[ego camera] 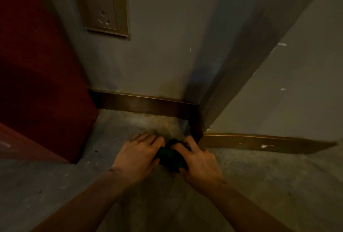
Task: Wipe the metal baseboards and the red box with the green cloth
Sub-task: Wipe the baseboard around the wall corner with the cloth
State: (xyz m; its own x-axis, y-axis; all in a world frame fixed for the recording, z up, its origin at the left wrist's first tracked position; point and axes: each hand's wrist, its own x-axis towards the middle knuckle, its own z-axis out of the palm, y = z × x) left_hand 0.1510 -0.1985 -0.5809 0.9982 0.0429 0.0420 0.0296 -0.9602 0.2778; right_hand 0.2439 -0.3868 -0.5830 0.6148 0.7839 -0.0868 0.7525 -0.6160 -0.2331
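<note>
Both hands down at floor level, left hand [138,154] and right hand [197,159] closed together on a bunched dark green cloth [169,159] between them. Just ahead of the right hand, nearest of all: the outer corner of the brass-toned metal baseboards [148,104], long axes running left toward the tall red box [37,75] and right along the wall. Box well off to the left, nearer the left hand.

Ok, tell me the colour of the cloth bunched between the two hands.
Dark green cloth, seen in the head view, the only view given.
</note>
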